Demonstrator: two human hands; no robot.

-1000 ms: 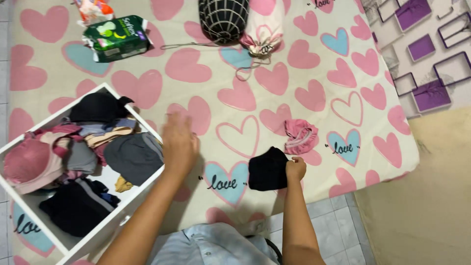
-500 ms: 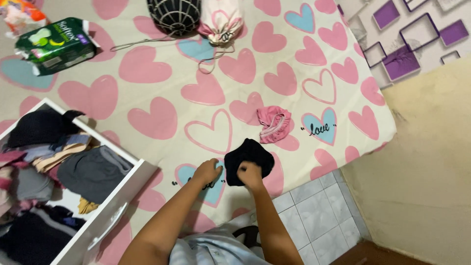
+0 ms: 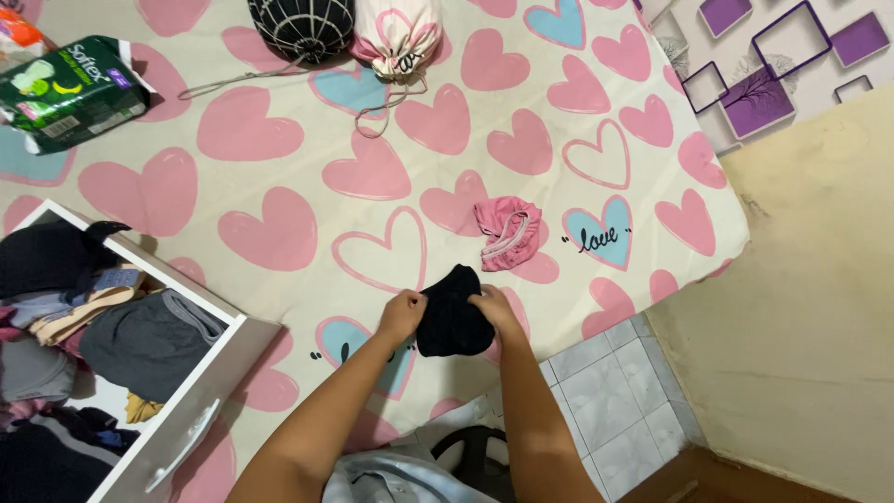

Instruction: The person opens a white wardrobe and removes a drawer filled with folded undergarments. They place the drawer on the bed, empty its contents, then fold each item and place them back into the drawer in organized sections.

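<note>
Black garment (image 3: 451,312): a small piece of soft, dark cloth, bunched and rumpled, lying on the bed near its front edge. Its long axis runs from the near edge up and away from the person, the narrower rounded end pointing toward the middle of the bed.
Left hand (image 3: 402,313): fingers curled shut on the left edge of the black garment, pinching the cloth.
Right hand (image 3: 494,310): closed on the garment's right edge, knuckles up, thumb side against the fabric.
Bedsheet (image 3: 279,177): smooth cream cotton printed with big pink and light blue hearts, flat under everything.
Pink garment (image 3: 507,232): a crumpled rosy piece with a paler elastic band, just beyond the black one and apart from it.
Drawer (image 3: 200,377): white, pulled out and resting on the bed to the person's left, with a long pale handle on its front; it is stuffed with folded clothes in grey, black, beige and blue.
Pouches: a round black pouch with a white grid (image 3: 300,26) and a cream one with pink hearts (image 3: 396,39), touching, at the far side, drawstrings trailing.
Green packet (image 3: 67,91): glossy plastic, far left.
Floor tiles (image 3: 610,387): pale grey squares below the bed's corner.
</note>
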